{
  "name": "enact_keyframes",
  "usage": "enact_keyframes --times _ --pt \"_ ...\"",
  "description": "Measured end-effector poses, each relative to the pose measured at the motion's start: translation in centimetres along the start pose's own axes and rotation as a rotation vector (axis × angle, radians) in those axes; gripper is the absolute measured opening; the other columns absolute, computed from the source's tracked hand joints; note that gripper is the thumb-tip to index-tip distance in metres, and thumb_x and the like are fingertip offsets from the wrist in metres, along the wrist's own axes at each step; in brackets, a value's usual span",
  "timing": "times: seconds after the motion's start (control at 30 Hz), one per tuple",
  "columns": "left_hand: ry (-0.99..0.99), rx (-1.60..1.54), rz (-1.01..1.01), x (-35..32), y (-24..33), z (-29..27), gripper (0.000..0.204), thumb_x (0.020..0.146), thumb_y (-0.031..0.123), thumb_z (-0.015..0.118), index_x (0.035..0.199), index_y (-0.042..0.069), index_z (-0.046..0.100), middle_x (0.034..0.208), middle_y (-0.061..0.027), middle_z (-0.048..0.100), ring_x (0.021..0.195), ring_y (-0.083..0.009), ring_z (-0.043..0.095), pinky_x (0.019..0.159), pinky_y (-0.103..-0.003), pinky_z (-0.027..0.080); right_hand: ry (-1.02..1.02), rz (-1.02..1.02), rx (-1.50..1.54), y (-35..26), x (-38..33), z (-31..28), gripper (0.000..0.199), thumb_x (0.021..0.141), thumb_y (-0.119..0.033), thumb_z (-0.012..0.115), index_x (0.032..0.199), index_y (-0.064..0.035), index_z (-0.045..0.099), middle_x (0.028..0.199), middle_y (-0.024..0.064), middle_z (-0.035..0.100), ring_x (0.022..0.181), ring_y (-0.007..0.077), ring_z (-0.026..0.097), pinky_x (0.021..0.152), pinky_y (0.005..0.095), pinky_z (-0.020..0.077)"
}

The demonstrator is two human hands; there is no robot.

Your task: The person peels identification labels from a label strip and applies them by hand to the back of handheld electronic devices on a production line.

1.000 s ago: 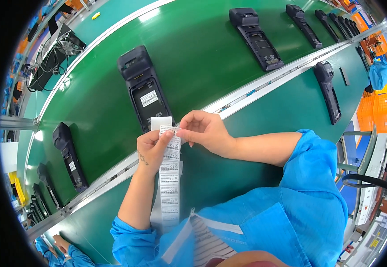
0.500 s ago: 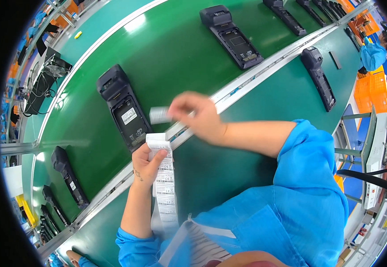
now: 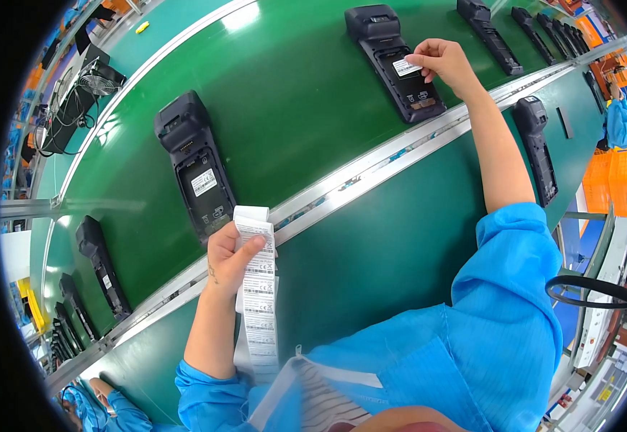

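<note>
My left hand (image 3: 231,253) grips a strip of white printed labels (image 3: 259,306), thumb on top, and the strip hangs down toward my clothing. My right hand (image 3: 444,66) pinches the right edge of a single white label (image 3: 404,68). That label lies over the recessed bay of a black handheld terminal (image 3: 377,30) on the green belt; whether it is fully stuck down I cannot tell. Beside my left hand, another black handheld terminal (image 3: 185,129) rests on the belt with a label (image 3: 204,183) in its bay.
A metal rail (image 3: 356,173) parts the green belt (image 3: 292,101) from the near worktop (image 3: 342,259). More terminals stand along the belt at both ends. One terminal (image 3: 536,147) and a flat dark bar (image 3: 565,123) lie on the worktop at right. A co-worker (image 3: 624,119) is at far right.
My right hand has moved away and to the right, carrying the single label from near the strip to the far terminal's bay. My left hand keeps hold of the strip.
</note>
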State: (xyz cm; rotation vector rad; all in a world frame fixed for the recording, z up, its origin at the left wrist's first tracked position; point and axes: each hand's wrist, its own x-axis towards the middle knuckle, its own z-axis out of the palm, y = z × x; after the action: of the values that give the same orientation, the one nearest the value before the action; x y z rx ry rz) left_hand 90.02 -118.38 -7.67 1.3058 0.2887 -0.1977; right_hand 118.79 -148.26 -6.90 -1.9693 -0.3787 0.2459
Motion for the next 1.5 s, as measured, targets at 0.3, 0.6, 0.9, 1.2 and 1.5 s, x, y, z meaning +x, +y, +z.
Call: enact_keyframes --times 0.3,0.6,0.9,1.2,1.5 --pt "0.011 -0.023 -0.031 0.1 0.1 0.5 0.020 0.073 0.011 0.058 0.087 -0.003 0.053 0.068 -0.0106 0.058 0.055 -0.0126 0.056 0.049 -0.022 0.045 -0.039 0.008 -0.064 0.4 0.5 0.1 0.017 0.068 -0.015 0.066 0.070 -0.0007 0.056 0.060 0.0009 0.052 0.050 0.0051 0.046 0.044 0.0167 0.0392" --pt "-0.021 -0.033 -0.041 0.2 0.1 0.7 0.020 0.074 0.011 0.058 0.088 -0.003 0.052 0.069 -0.0109 0.059 0.057 -0.0128 0.057 0.051 -0.022 0.046 -0.031 0.018 -0.060 -0.2 0.3 0.7 0.018 0.068 -0.015 0.065 0.070 0.0003 0.057 0.058 0.0013 0.052 0.049 0.0050 0.046 0.044 0.0165 0.0391" --pt "-0.029 -0.006 -0.033 0.3 0.0 0.9 0.019 0.075 0.009 0.056 0.089 -0.003 0.052 0.071 -0.0110 0.059 0.058 -0.0129 0.057 0.051 -0.022 0.046 -0.033 -0.019 -0.091 -0.5 0.0 1.4 0.018 0.068 -0.016 0.065 0.070 0.0005 0.056 0.057 0.0011 0.052 0.048 0.0051 0.046 0.043 0.0163 0.0386" --pt "-0.046 -0.069 -0.031 0.7 0.3 1.3 0.018 0.076 0.009 0.054 0.090 -0.002 0.052 0.072 -0.0107 0.059 0.061 -0.0133 0.057 0.053 -0.023 0.046 -0.038 -0.061 -0.587 -1.3 0.4 2.1 0.023 0.066 -0.023 0.064 0.067 -0.0017 0.055 0.062 0.0075 0.055 0.058 0.0168 0.053 0.052 0.0281 0.0423" --pt "-0.334 0.210 0.147 1.3 -0.1 0.6 0.019 0.072 0.006 0.057 0.090 -0.001 0.057 0.082 -0.0064 0.059 0.079 -0.0127 0.053 0.071 -0.026 0.041 -0.416 -0.228 -0.006 -8.5 -5.0 12.4 0.014 0.070 -0.012 0.063 0.079 -0.0040 0.055 0.070 -0.0021 0.052 0.065 0.0060 0.049 0.054 0.0197 0.0374"
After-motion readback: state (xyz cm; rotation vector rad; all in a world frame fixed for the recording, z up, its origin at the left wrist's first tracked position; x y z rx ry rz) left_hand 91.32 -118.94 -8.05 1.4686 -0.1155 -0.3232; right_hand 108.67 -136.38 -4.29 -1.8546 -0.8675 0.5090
